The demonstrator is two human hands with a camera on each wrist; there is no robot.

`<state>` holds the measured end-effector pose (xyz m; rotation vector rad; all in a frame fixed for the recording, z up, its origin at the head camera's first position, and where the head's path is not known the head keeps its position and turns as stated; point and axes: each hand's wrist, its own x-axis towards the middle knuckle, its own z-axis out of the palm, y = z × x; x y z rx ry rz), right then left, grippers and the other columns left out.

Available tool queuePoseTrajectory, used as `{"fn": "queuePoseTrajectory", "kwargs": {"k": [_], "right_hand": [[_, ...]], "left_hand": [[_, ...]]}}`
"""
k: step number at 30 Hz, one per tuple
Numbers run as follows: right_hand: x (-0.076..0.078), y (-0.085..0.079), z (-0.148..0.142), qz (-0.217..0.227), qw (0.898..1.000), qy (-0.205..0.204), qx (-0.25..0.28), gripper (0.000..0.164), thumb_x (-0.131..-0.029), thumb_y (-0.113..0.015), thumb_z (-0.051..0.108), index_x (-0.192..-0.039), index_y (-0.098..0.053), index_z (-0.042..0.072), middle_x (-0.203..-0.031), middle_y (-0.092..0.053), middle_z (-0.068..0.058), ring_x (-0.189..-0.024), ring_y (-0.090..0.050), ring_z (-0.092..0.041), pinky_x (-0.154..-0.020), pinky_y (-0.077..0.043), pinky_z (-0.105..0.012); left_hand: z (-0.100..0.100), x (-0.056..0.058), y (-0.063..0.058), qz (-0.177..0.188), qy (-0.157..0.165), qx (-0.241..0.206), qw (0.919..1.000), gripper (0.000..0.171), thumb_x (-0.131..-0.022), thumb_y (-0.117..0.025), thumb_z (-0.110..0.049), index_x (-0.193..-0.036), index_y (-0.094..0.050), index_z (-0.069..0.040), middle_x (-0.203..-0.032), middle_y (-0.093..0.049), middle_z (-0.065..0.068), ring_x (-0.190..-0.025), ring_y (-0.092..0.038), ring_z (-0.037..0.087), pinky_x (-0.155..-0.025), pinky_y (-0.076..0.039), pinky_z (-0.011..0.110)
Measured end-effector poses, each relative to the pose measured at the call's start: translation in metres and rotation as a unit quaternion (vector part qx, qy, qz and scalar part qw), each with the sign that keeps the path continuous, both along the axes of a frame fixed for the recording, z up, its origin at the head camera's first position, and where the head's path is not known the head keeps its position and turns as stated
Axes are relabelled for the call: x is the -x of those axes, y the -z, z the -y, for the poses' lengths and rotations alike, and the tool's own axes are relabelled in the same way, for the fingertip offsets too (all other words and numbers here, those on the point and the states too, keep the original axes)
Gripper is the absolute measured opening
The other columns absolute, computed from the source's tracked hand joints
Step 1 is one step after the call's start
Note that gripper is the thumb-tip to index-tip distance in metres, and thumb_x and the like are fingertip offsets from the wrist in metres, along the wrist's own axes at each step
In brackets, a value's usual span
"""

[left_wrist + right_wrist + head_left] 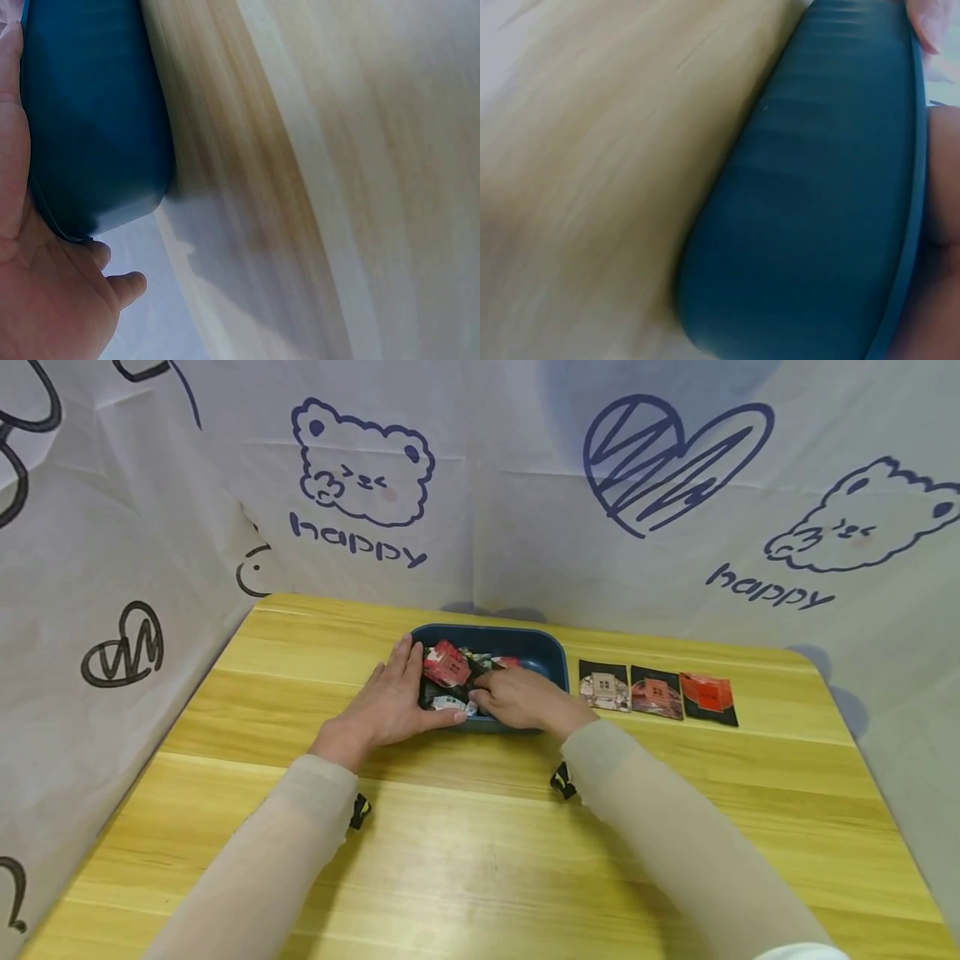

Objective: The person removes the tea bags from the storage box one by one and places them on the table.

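Observation:
A dark blue rectangular box (487, 632) stands near the far side of the table, with several small printed packets heaped in its left half. A black and red packet (447, 665) lies on top, and a paler one (448, 703) shows by the near wall. My left hand (386, 697) rests on the box's left end, fingers nearly straight along that side and thumb along the near rim. My right hand (521, 697) reaches over the near rim into the box, its bent fingers at the packets. I cannot tell whether these fingers pinch one.
To the right of the box, three square packets lie side by side: a black and cream one (603, 686), a black and dull red one (657, 692) and a bright red one (708, 697). The wooden table (480, 860) ends at a white printed cloth (517, 543) behind.

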<state>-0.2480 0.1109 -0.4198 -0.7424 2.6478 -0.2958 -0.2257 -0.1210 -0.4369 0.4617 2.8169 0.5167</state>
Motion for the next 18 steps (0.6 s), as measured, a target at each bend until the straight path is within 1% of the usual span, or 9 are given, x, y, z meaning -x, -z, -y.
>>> {"fn": "queuePoseTrajectory", "kwargs": {"k": [2,5,7,8,10,12,13,15,18], "right_hand": [[0.0,-0.001,0.002,-0.028,1.0,0.009,0.003,0.046,-0.113,-0.047,0.037,-0.148,-0.062,0.011,-0.14,-0.069,-0.009,-0.126,-0.066,-0.029,-0.109,-0.052,-0.049],[0.0,0.0,0.005,-0.099,0.995,0.024,0.013,0.037,-0.111,-0.053,0.031,-0.136,-0.07,0.01,-0.121,-0.074,-0.009,-0.112,-0.068,-0.028,-0.105,-0.053,-0.047],[0.001,0.001,0.008,-0.132,0.99,0.032,0.025,0.035,-0.11,-0.055,0.029,-0.134,-0.071,0.008,-0.12,-0.071,-0.01,-0.113,-0.065,-0.028,-0.106,-0.052,-0.046],[0.002,0.002,0.01,-0.139,0.989,0.034,0.035,0.036,-0.11,-0.055,0.028,-0.136,-0.07,0.008,-0.125,-0.069,-0.01,-0.118,-0.063,-0.029,-0.11,-0.05,-0.045],[0.004,0.004,0.015,-0.131,0.989,0.029,0.058,0.042,-0.11,-0.056,0.029,-0.145,-0.063,0.006,-0.139,-0.063,-0.013,-0.131,-0.057,-0.03,-0.118,-0.044,-0.046],[0.007,0.006,0.02,-0.102,0.991,0.015,0.081,0.048,-0.111,-0.055,0.03,-0.153,-0.055,0.007,-0.155,-0.054,-0.013,-0.147,-0.047,-0.03,-0.123,-0.039,-0.047],[0.008,0.007,0.022,-0.085,0.992,0.002,0.089,0.049,-0.111,-0.053,0.03,-0.156,-0.053,0.008,-0.161,-0.05,-0.012,-0.153,-0.041,-0.03,-0.127,-0.034,-0.047],[0.011,0.009,0.027,-0.053,0.994,-0.022,0.091,0.051,-0.113,-0.049,0.032,-0.159,-0.049,0.01,-0.167,-0.043,-0.01,-0.16,-0.031,-0.029,-0.13,-0.026,-0.048],[0.013,0.011,0.031,-0.01,0.996,-0.046,0.082,0.051,-0.115,-0.041,0.034,-0.162,-0.045,0.013,-0.171,-0.037,-0.008,-0.162,-0.025,-0.028,-0.132,-0.021,-0.049]], "left_hand": [[0.001,0.0,0.0,0.0,-0.001,0.001,1.0,0.138,-0.082,-0.056,-0.091,-0.169,0.004,-0.002,-0.176,0.015,0.018,-0.165,0.002,0.033,-0.132,-0.013,0.057],[0.0,-0.001,-0.002,0.0,-0.002,0.002,1.0,0.137,-0.083,-0.056,-0.091,-0.168,0.003,-0.001,-0.177,0.013,0.019,-0.165,0.003,0.033,-0.132,-0.013,0.057],[-0.001,-0.001,-0.003,0.001,-0.001,0.001,1.0,0.136,-0.084,-0.056,-0.09,-0.168,0.003,-0.001,-0.176,0.013,0.02,-0.165,0.003,0.032,-0.132,-0.014,0.057],[-0.001,-0.001,-0.004,0.002,-0.001,0.001,1.0,0.136,-0.084,-0.056,-0.09,-0.168,0.003,-0.001,-0.176,0.013,0.02,-0.165,0.003,0.032,-0.132,-0.014,0.057],[-0.001,-0.001,-0.005,0.004,0.001,0.001,1.0,0.136,-0.084,-0.055,-0.09,-0.168,0.003,-0.001,-0.176,0.013,0.02,-0.165,0.003,0.032,-0.132,-0.014,0.058],[-0.001,-0.001,-0.005,0.007,0.003,0.002,1.0,0.136,-0.084,-0.055,-0.09,-0.168,0.004,-0.001,-0.176,0.015,0.019,-0.165,0.004,0.032,-0.132,-0.014,0.058],[-0.001,-0.001,-0.006,0.009,0.004,0.003,0.9999,0.135,-0.085,-0.054,-0.09,-0.168,0.005,-0.001,-0.176,0.016,0.018,-0.165,0.005,0.032,-0.132,-0.013,0.058],[0.0,-0.002,-0.006,0.011,0.005,0.004,0.9999,0.135,-0.085,-0.054,-0.09,-0.168,0.004,-0.001,-0.176,0.017,0.017,-0.165,0.007,0.03,-0.132,-0.013,0.058],[0.0,-0.002,-0.006,0.012,0.006,0.002,0.9999,0.134,-0.085,-0.054,-0.09,-0.168,0.004,-0.002,-0.176,0.017,0.016,-0.165,0.009,0.029,-0.132,-0.012,0.058]]}}
